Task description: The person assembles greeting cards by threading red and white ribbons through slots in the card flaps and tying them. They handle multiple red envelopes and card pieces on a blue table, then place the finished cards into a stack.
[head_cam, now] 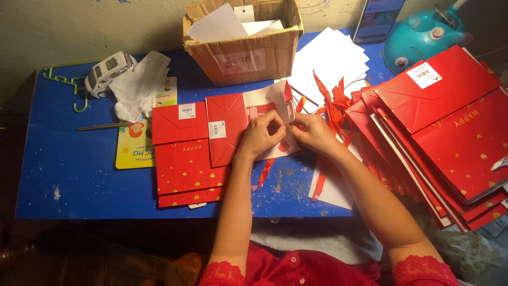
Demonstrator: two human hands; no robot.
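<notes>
A red paper gift bag [227, 127] lies flat on its side on the blue table [69, 164], its white inside showing at the mouth. My left hand [262, 136] pinches the bag's upper edge near the opening. My right hand [313, 132] grips the same edge from the right, fingers closed on it beside a red ribbon [264, 172] that trails toward me. Both hands meet over the bag's mouth. The exact point where the ribbon meets the bag is hidden by my fingers.
Flat red bags with gold hearts [182, 159] are stacked at left; a large fanned pile of them [450, 132] fills the right. Loose red ribbons [333, 103], white cards [328, 61], a cardboard box [243, 39], a toy car [108, 71], cloth [140, 85], a teal device [423, 34].
</notes>
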